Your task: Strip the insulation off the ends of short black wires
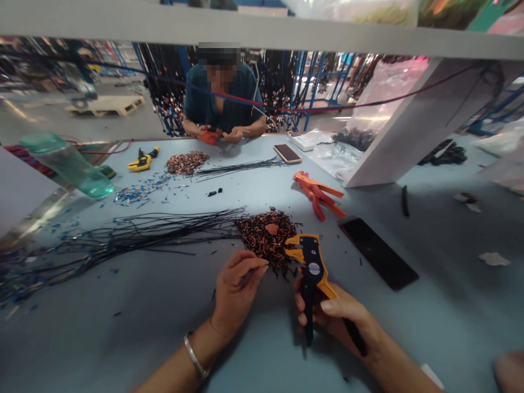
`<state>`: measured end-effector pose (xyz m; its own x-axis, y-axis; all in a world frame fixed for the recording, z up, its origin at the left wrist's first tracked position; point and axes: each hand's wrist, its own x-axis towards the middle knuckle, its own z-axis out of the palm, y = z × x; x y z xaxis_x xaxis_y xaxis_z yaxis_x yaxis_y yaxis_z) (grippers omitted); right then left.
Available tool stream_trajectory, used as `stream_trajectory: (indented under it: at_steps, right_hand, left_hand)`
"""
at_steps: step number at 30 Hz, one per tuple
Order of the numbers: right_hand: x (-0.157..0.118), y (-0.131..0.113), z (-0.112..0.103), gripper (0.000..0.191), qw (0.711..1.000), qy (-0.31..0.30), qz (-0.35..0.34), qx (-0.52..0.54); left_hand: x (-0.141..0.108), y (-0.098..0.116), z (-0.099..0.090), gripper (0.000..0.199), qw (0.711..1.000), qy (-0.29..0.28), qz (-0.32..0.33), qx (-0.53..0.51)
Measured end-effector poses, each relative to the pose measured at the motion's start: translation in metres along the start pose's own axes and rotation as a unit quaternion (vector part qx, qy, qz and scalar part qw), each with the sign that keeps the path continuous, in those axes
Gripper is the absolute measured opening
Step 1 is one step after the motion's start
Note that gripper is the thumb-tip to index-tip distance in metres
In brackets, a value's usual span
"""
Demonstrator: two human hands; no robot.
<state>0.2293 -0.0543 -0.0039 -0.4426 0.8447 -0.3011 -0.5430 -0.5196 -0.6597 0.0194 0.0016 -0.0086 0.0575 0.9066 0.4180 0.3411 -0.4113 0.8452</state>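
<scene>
My right hand (339, 316) is wrapped round the handles of a yellow and dark-blue wire stripper (314, 267), its jaws pointing up and left. To the left, my left hand (239, 289) is closed in a pinch; a tiny dark tip shows at its fingers, too small to name. Just beyond both hands lies a pile of short black pieces with copper-coloured ends (266, 234), with a reddish-brown lump (272, 229) on top. The stripper's jaws overlap the pile's right side in view. A bundle of long black wires (164, 234) stretches left from the pile.
A dark phone (379, 251) and red-orange hand tools (317, 194) lie to the right. Across the table a person (223, 93) holds a red tool, near a second pile (187, 162) and yellow stripper (143, 159). A green bottle (69, 164) lies left. A shelf (262, 27) crosses overhead.
</scene>
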Motion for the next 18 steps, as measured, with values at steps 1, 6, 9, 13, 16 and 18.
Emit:
stream_trajectory:
  at_steps: [1,6,9,13,16,18]
  right_hand:
    - [0.0000,-0.0001,0.0000,0.043,1.000,-0.003,0.000,0.003]
    - [-0.0006,0.0006,-0.0002,0.043,1.000,0.003,0.001,-0.003]
    - [-0.0008,0.0007,-0.0005,0.042,1.000,0.002,0.001,-0.004]
    - [-0.0001,0.0007,-0.0011,0.042,1.000,-0.004,0.000,0.001]
    - [-0.0003,0.0013,-0.0006,0.043,1.000,-0.012,0.007,-0.004]
    - [-0.0008,0.0008,0.0000,0.043,1.000,-0.028,0.010,0.008]
  left_hand:
    - [-0.0010,0.0005,0.0005,0.008,1.000,-0.001,-0.004,-0.013]
    - [-0.0045,0.0034,0.0020,0.011,0.997,-0.022,-0.037,-0.056]
    - [-0.0046,0.0036,0.0014,0.011,0.996,-0.043,-0.060,-0.044]
    - [-0.0044,0.0020,0.0012,0.010,0.997,-0.041,-0.056,-0.021]
    - [-0.0051,0.0005,0.0016,0.009,0.998,-0.043,-0.039,-0.024]
    - [-0.0051,-0.0007,0.0014,0.011,0.998,-0.046,-0.038,-0.025]
